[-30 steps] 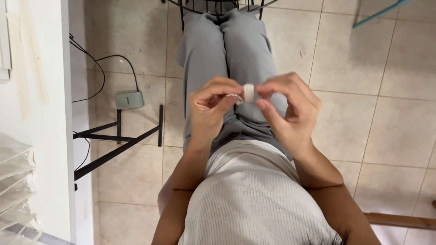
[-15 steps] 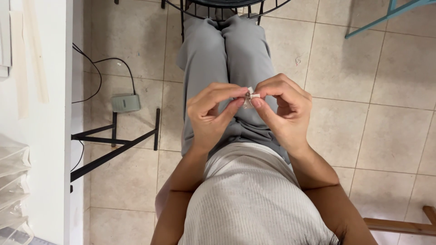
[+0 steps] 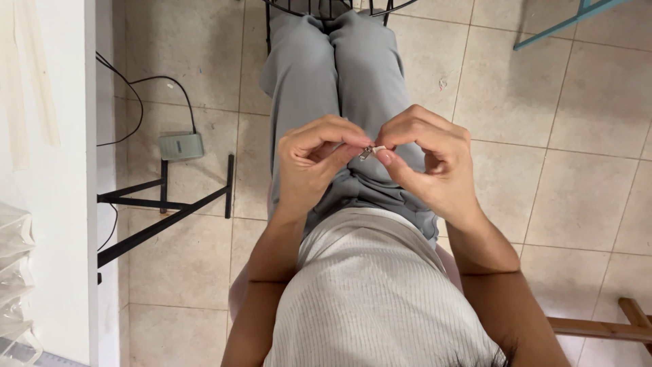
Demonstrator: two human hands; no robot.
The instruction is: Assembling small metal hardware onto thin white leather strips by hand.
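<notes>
hands meet over the lap, seated person, view straight down. left hand (image 3: 319,160) and right hand (image 3: 424,163) both pinched shut on one tiny object (image 3: 369,151), small, pale with a metallic glint, held between the fingertips of both hands above the grey trousers (image 3: 339,75). what it is exactly cannot be told at this size.

risk, as judged: grip rests on fingertip pads only, little surface. if one hand pulls or twists harder than the other, the piece could slip free. it would likely fall to the lap, or bounce off onto the tiled floor (image 3: 543,136), where pale tile would make a pale bit hard to find.

further hazard: gap between the thighs, and the black metal frame (image 3: 163,204) and cable (image 3: 136,88) by the small grey box (image 3: 180,145) to the left, all places a dropped piece could roll under. fingers also hide most of the object, so alignment goes by feel.
</notes>
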